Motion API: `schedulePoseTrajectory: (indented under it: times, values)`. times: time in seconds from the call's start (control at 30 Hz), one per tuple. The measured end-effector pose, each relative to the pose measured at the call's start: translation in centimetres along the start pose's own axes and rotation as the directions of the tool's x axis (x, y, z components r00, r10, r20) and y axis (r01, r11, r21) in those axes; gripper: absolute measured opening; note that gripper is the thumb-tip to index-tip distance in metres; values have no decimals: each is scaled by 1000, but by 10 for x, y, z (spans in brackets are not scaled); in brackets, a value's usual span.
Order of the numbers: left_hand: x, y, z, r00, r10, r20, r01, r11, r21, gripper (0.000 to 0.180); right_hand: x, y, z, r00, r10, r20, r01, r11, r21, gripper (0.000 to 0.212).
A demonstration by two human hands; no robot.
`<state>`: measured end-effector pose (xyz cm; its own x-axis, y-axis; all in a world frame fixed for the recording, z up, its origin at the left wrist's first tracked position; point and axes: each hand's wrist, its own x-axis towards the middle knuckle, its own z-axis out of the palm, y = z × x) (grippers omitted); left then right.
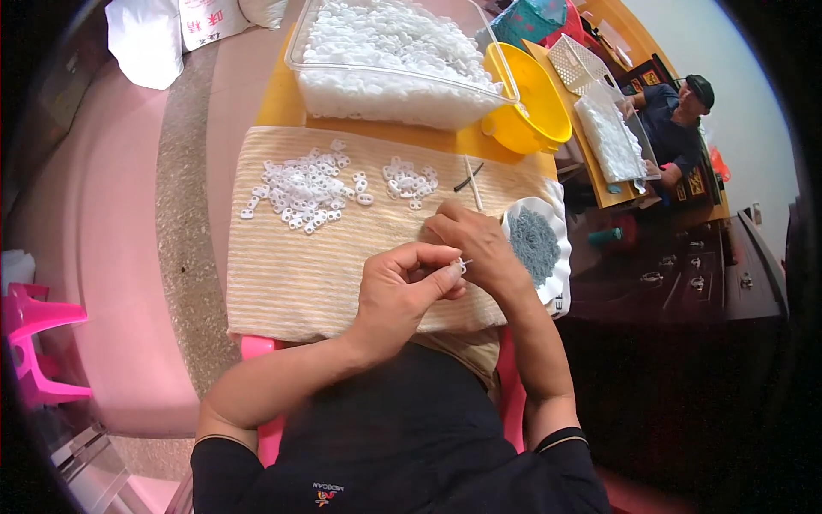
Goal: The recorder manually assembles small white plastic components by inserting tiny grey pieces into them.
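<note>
small assembly workshop | bins of white plastic parts | seated co-worker

On the striped cloth, the near left part lies bare, open to a hand. Farther back, the big heap of white rings and a smaller heap block it; the white dish crowds its right edge.

At centre, the left hand and right hand meet, pinching a tiny white plastic piece over a striped beige cloth. Loose white plastic rings lie at eleven o'clock; a white scalloped dish of blue-grey bits sits at three o'clock.
</note>
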<state>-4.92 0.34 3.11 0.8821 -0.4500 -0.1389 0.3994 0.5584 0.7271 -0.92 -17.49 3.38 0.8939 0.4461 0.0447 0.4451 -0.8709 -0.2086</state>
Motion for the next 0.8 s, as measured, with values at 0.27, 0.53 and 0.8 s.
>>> schedulePoseTrajectory:
  times: [0.27, 0.53, 0.8]
  values:
    - [3, -7, -2, 1000, -5, -9, 5, 1000, -5, 17, 4, 3, 17, 989, -8, -149, 28, 991, 133, 16]
    - [6, -7, -4, 1000, -6, -20, 6, 1000, -8, 17, -3, -8, 4, 995, -1, -95, 23, 975, 222, 29]
    - [11, -11, -7, 999, -13, -53, 12, 999, -30, 20, -2, -5, 2, 999, -32, -19, 35, 981, 191, 17]
